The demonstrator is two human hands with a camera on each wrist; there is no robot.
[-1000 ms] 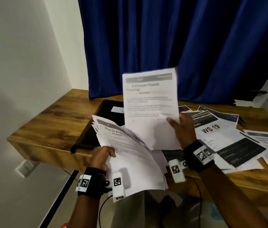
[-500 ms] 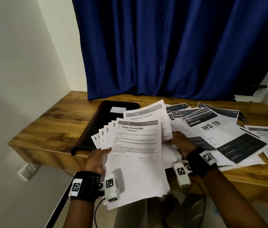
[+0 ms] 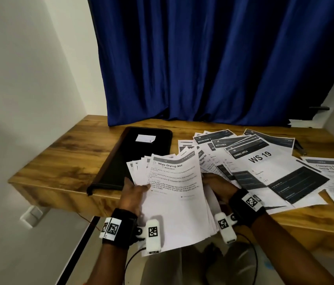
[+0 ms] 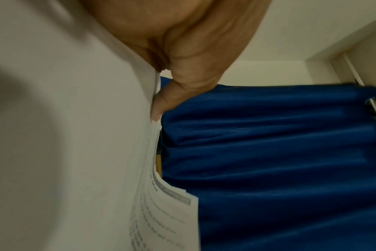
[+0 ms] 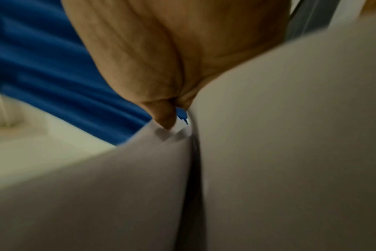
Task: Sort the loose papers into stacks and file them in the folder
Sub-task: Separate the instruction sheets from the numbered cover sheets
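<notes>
A fanned stack of white printed sheets [image 3: 174,202], topped by one headed "Wipe Drying Mat", hangs over the table's front edge. My left hand [image 3: 139,188] grips its left side, thumb on top; in the left wrist view the left hand [image 4: 159,103] pinches the stack [image 4: 75,135]. My right hand [image 3: 209,179] holds the right edge, its fingers hidden under the sheets; in the right wrist view the right hand [image 5: 167,122] has its thumb on a sheet [image 5: 118,186]. A closed black folder [image 3: 133,161] with a small white label lies left of the stack.
Loose sheets [image 3: 264,167] marked "WS 19", "KITCHEN" and "BEDROOM" are strewn over the right half of the wooden table [image 3: 63,153]. A blue curtain [image 3: 203,58] hangs behind it. A white wall stands at the left.
My right hand has lowered the single sheet it held upright and tucked it in with the stack. The stack now lies flatter and more gathered between both hands.
</notes>
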